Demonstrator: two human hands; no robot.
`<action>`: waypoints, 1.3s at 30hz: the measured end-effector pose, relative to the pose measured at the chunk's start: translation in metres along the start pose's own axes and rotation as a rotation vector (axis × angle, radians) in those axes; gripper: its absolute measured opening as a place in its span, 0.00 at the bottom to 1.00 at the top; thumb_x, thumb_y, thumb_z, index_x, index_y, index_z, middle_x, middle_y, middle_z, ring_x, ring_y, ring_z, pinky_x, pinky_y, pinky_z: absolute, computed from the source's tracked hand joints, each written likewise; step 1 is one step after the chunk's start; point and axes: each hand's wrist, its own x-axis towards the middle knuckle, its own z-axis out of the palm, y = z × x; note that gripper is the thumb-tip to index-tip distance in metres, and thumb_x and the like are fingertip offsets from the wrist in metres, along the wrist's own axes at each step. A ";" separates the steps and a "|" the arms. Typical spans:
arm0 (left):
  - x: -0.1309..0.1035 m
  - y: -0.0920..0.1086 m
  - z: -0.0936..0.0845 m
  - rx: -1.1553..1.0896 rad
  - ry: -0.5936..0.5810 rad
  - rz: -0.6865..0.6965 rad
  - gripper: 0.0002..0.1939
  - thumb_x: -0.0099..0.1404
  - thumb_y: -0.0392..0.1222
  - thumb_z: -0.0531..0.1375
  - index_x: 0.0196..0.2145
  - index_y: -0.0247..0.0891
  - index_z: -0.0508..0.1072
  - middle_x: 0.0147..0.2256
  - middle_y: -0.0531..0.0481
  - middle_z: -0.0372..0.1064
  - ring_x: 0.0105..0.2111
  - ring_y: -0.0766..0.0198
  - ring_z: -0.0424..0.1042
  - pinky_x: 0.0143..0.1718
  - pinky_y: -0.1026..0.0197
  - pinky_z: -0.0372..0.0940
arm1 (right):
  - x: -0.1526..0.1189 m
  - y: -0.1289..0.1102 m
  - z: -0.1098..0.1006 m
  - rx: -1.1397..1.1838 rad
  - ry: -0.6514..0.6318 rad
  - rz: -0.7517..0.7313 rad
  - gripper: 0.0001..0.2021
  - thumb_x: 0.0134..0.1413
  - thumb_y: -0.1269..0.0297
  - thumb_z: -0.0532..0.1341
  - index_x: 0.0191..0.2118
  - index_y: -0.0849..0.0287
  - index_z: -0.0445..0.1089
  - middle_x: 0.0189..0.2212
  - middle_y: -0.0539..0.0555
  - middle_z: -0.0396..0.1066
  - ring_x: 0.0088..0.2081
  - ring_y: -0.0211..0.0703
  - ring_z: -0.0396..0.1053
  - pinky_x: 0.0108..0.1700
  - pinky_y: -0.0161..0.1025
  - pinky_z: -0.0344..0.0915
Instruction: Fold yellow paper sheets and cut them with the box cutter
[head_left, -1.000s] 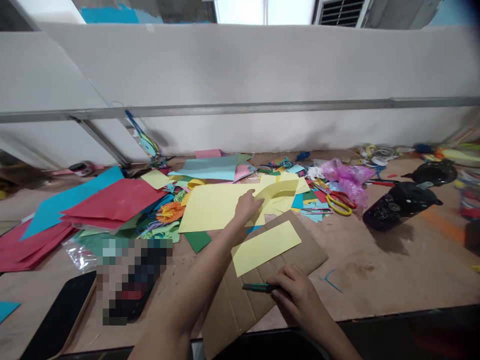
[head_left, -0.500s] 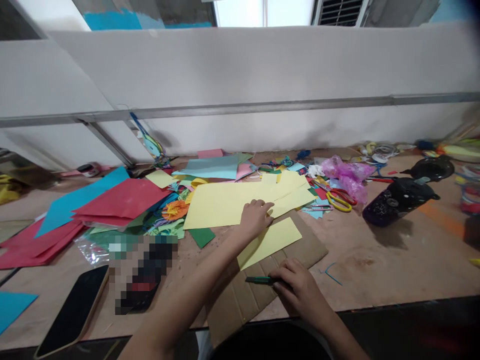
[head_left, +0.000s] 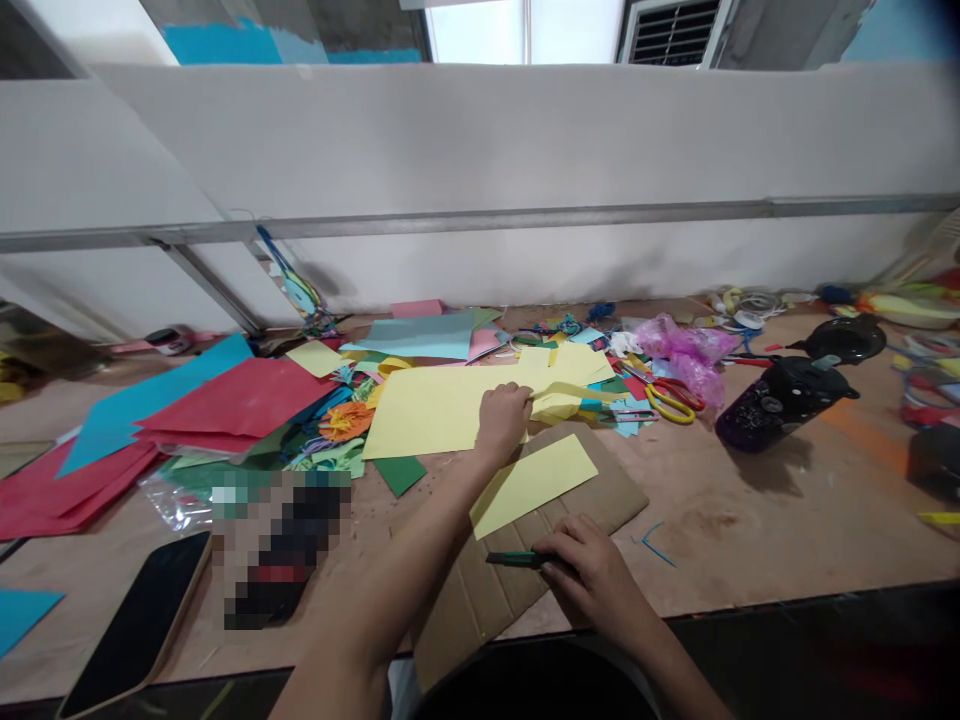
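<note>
My left hand (head_left: 505, 422) is closed on the near edge of a yellow paper piece (head_left: 559, 402), whose strip is lifted and bent above the other sheets. A large yellow sheet (head_left: 424, 405) lies to its left. My right hand (head_left: 585, 565) holds a dark green cutter (head_left: 514, 559) over the corrugated cardboard (head_left: 487, 600), its tip pointing left. Between my hands, a smaller yellow rectangle (head_left: 536, 485) rests on the cardboard.
Red sheets (head_left: 232, 405), paper scraps and a phone (head_left: 139, 620) lie left. Yellow-handled scissors (head_left: 670, 405), a pink plastic bag (head_left: 694, 360) and a dark bottle (head_left: 780, 400) are right. A white wall (head_left: 487, 140) rises behind.
My left hand has closed and lifted the edge of the yellow paper, which now bends upward. My right hand keeps the cutter in nearly the same place.
</note>
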 end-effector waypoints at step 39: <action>-0.079 0.014 -0.040 0.118 -0.328 0.050 0.22 0.66 0.53 0.68 0.52 0.39 0.74 0.49 0.40 0.73 0.50 0.45 0.73 0.45 0.52 0.68 | 0.001 0.000 0.001 0.018 -0.024 0.021 0.06 0.67 0.69 0.63 0.46 0.53 0.75 0.40 0.54 0.72 0.44 0.49 0.70 0.45 0.43 0.65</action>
